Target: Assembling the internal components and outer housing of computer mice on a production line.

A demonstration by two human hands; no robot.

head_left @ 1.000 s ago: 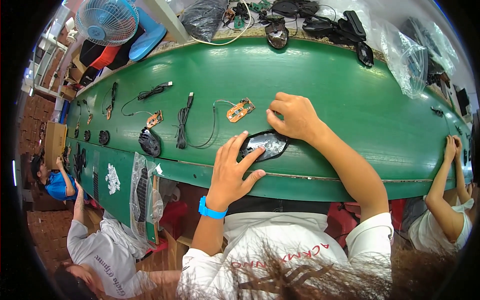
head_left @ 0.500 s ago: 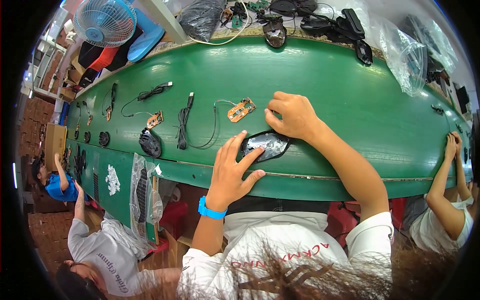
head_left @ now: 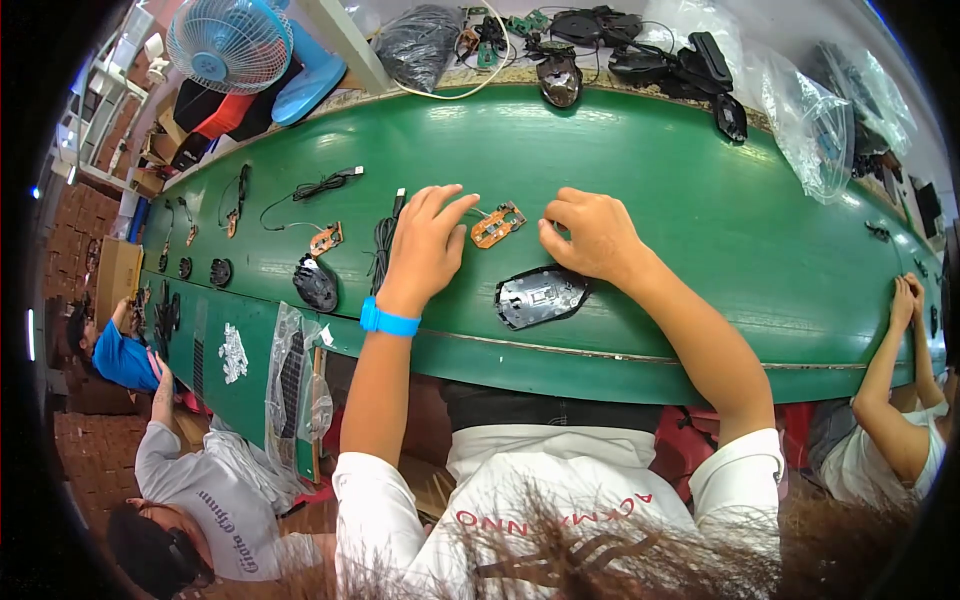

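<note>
My left hand (head_left: 428,245), with a blue band on the wrist, hovers over or rests on a black USB cable (head_left: 383,250), covering part of it. Its fingers are stretched out and apart from the thumb. Just right of its fingertips lies an orange-brown circuit board (head_left: 498,225), wired toward that hand. My right hand (head_left: 592,235) is curled, thumb and fingers drawn together, right of the board; whatever it may hold is hidden. Below it a black mouse shell (head_left: 541,297) lies with its hollow inside up, untouched by my left hand.
Further left on the green belt (head_left: 680,200) lie another mouse shell (head_left: 316,284), a board (head_left: 326,239) and a coiled cable (head_left: 325,184). Bags and mouse parts (head_left: 560,80) line the far ledge. A blue fan (head_left: 230,45) stands far left. Co-workers sit at both sides.
My left hand has left the mouse shell and moved up and left to the cable beside the board. My right hand stays curled in nearly the same place. The view has shifted slightly.
</note>
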